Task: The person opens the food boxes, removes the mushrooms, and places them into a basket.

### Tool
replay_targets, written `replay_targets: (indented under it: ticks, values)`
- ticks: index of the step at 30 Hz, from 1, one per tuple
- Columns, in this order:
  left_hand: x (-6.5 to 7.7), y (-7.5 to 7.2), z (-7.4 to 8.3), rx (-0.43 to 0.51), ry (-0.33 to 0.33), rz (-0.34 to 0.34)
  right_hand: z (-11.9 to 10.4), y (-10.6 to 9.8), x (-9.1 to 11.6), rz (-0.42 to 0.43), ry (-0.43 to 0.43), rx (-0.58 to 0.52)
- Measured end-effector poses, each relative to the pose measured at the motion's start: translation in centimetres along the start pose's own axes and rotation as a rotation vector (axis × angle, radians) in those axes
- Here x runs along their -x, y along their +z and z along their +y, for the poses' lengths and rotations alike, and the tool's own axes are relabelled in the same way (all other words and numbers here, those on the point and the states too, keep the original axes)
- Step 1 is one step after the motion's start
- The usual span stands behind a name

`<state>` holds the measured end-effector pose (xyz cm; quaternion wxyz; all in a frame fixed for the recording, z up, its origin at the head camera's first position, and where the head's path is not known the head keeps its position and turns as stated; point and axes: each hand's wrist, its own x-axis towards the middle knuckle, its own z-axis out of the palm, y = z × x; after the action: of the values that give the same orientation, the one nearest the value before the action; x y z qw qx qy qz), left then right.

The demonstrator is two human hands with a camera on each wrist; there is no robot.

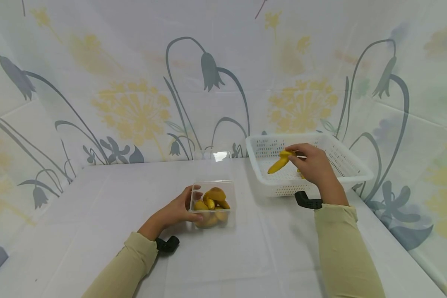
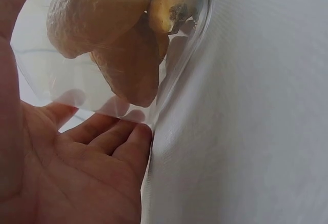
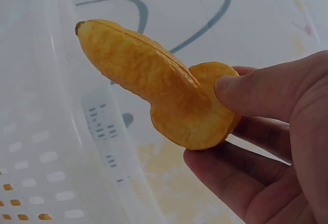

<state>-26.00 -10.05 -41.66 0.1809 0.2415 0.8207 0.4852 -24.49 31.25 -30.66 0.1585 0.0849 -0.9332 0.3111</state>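
Observation:
In my right hand (image 1: 311,163), held over the white basket (image 1: 258,176), is a small yellow gourd (image 3: 138,75) with a long neck and a round, flattened base. Thumb and fingers pinch it by that base, its neck pointing away from the hand. On the left, a clear plastic box (image 1: 231,198) stands on the table, holding several more yellow gourds (image 1: 215,193). My left hand (image 1: 176,211) grips the box's left side, thumb toward the front and fingers (image 2: 115,137) along the wall. Behind the box its clear lid (image 1: 219,156) is raised.
The basket has slotted walls and stands at the back right, near the patterned cloth backdrop (image 1: 223,111). Some yellow shows inside it beneath my right hand. White cloth covers the table (image 1: 208,265).

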Motion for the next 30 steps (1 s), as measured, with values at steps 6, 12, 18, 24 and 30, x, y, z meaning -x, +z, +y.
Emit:
replay_targets:
  ticks: [6, 12, 18, 24, 30]
  values:
    - [0.0, 0.0, 0.0, 0.011, 0.023, -0.012, 0.6, 0.6, -0.3, -0.03, 0.033, 0.022]
    - [-0.1, 0.1, 0.0, 0.028, 0.029, -0.019, 1.0, 1.2, -0.5, -0.06, 0.063, 0.039]
    - [-0.1, 0.1, 0.0, 0.036, 0.027, -0.026, 1.2, 1.4, -0.6, -0.118, 0.096, 0.038]
    - [-0.1, 0.1, 0.0, 0.028, 0.029, -0.028, 1.3, 1.9, -0.7, -0.129, 0.125, 0.062]
    - [-0.3, 0.1, -0.2, 0.027, 0.025, -0.028, 1.3, 2.4, -0.9, -0.147, 0.148, 0.086]
